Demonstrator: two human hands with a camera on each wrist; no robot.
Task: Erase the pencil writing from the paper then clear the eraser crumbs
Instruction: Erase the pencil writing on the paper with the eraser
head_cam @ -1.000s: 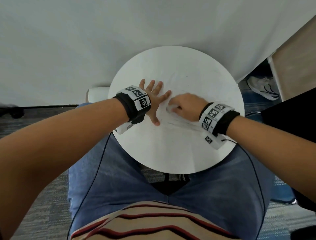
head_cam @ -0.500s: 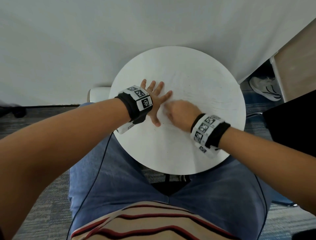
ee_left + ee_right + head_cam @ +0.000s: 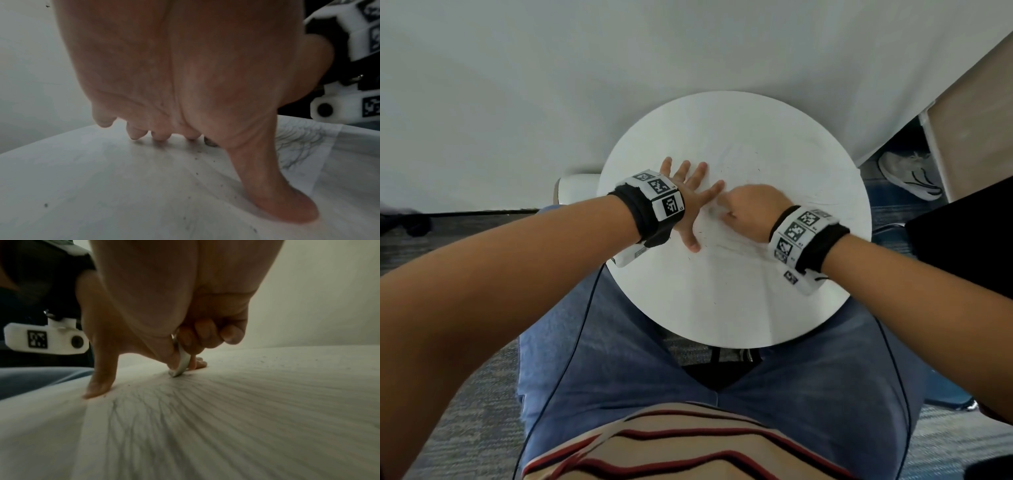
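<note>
From the head view, my left hand (image 3: 690, 202) lies flat with fingers spread on the paper (image 3: 750, 164), which lies on the round white surface (image 3: 722, 308). My right hand (image 3: 748, 214) looks like a fist there; only the right wrist view shows its grip pinching a white eraser (image 3: 182, 363), tip down on the pencil writing (image 3: 154, 410). The left wrist view picks out dark crumbs (image 3: 213, 161) beside my thumb.

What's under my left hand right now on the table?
The left hand presses flat on the paper, fingers spread, with dark eraser crumbs scattered around the thumb. Whether any pencil marks lie beneath the palm cannot be seen; it covers that patch.
</note>
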